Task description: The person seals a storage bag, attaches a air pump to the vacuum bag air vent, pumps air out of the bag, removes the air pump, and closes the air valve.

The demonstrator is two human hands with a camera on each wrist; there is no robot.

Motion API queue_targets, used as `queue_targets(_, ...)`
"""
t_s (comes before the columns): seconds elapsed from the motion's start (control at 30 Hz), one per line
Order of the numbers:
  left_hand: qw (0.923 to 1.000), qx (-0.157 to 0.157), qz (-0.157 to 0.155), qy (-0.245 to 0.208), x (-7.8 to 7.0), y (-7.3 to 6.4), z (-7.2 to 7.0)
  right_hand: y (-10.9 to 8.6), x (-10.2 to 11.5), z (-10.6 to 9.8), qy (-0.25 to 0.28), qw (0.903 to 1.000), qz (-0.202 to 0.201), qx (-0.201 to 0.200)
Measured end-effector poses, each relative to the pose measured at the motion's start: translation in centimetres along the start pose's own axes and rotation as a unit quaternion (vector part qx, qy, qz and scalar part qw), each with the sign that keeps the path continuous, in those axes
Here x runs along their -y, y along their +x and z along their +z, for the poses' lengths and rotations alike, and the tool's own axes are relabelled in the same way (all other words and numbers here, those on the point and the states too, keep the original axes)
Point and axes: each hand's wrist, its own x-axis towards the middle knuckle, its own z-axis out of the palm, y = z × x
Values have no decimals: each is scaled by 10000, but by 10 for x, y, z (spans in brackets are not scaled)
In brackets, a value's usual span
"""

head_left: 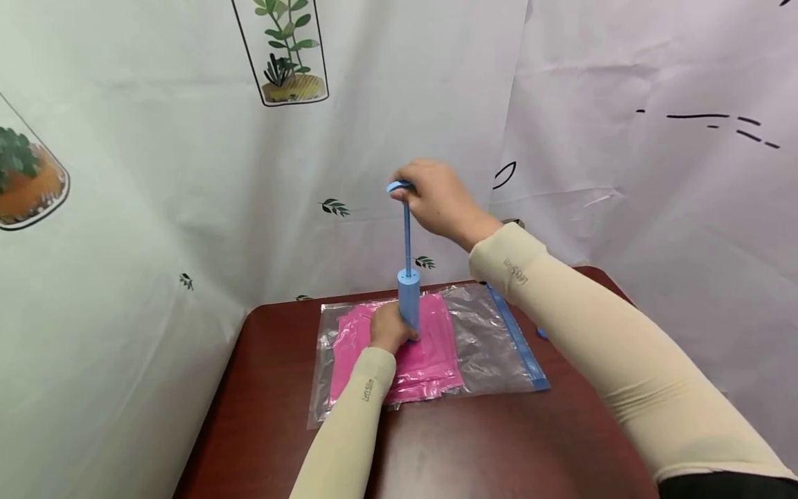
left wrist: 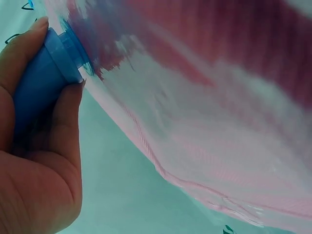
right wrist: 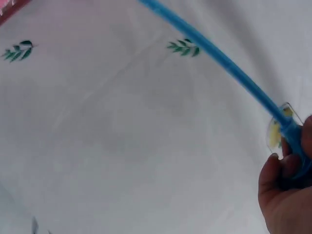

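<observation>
A blue hand pump (head_left: 409, 294) stands upright on a clear plastic vacuum bag (head_left: 483, 339) with folded pink cloth (head_left: 436, 346) inside. My left hand (head_left: 389, 327) grips the pump's barrel low down, close to the bag. In the left wrist view, the thumb and fingers wrap the barrel (left wrist: 41, 80), whose end meets the bag's film. Above, my right hand (head_left: 436, 197) holds the pump handle (head_left: 397, 186), with the thin rod (head_left: 408, 239) drawn far out of the barrel. The right wrist view shows fingers curled round the handle (right wrist: 295, 146). The left hand hides the barrel's foot in the head view.
The bag lies flat on a dark red-brown table (head_left: 486, 443), its blue zip strip (head_left: 517, 339) to the right. A small blue piece (head_left: 542, 333) is partly hidden beside the right sleeve. A white printed curtain (head_left: 187, 173) stands behind the table.
</observation>
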Motion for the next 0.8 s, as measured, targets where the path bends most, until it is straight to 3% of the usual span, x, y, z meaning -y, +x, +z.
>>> queue_targets(0.17, 9999, 105, -66, 24, 3, -2, 1, -10, -16, 20, -61, 9998, -146, 108)
queue_targets(0.37, 9988, -229, 335, 285, 6, 1, 1, -41, -35, 79, 190, 9963, 253, 803)
queue_targets(0.53, 9980, -235, 449, 375, 11, -1, 2, -70, -42, 121, 433, 9963, 524, 527)
queue_targets(0.67, 9973, -295, 581, 337, 12, 0, 2, -71, -41, 123, 405, 9975, 441, 365)
queue_targets(0.8, 9971, -347, 615, 300, 14, 2, 2, -61, -35, 113, 299, 9979, 416, 404)
